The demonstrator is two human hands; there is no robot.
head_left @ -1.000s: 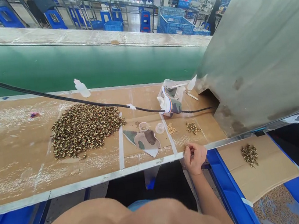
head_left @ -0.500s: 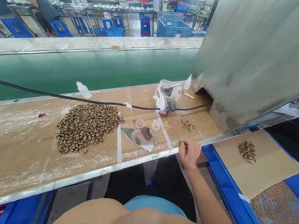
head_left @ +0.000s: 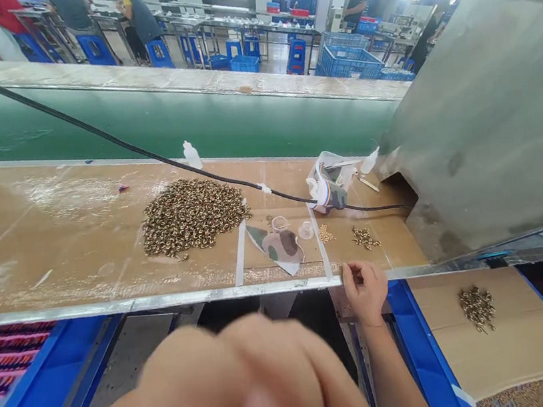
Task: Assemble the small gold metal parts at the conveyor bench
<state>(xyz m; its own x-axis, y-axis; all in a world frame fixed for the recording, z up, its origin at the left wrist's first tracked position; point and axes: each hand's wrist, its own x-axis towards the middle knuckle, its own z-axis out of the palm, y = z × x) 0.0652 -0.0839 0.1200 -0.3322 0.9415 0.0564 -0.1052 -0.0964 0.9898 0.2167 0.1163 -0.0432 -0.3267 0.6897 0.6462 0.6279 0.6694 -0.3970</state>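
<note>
My left hand [head_left: 235,377] is raised very close to the camera, large and blurred; the knuckles face me and its fingertips cannot be made out. At the metal edge of the bench, my right hand [head_left: 367,288] rests with the fingers curled in and the thumb against them; what it may hold is hidden. Just beyond it lie a small heap of brass-coloured, ring-like pieces [head_left: 366,237] and a little group of pale beads [head_left: 325,234]. To the left are a camouflage cloth piece [head_left: 282,248] and two small clear cups [head_left: 280,224] [head_left: 306,230].
A large pile of ring-like metal pieces [head_left: 192,214] covers the bench's middle. A black cable [head_left: 158,157] crosses above it toward a grey metal housing [head_left: 487,126]. White bottles [head_left: 191,155] [head_left: 370,160] stand behind. Cardboard with more pieces [head_left: 477,308] lies over a blue bin at right.
My left hand has come up in front of the camera, covering the lower middle. The view has shifted left, so the bench things appear further right. My right hand stays at the bench edge.
</note>
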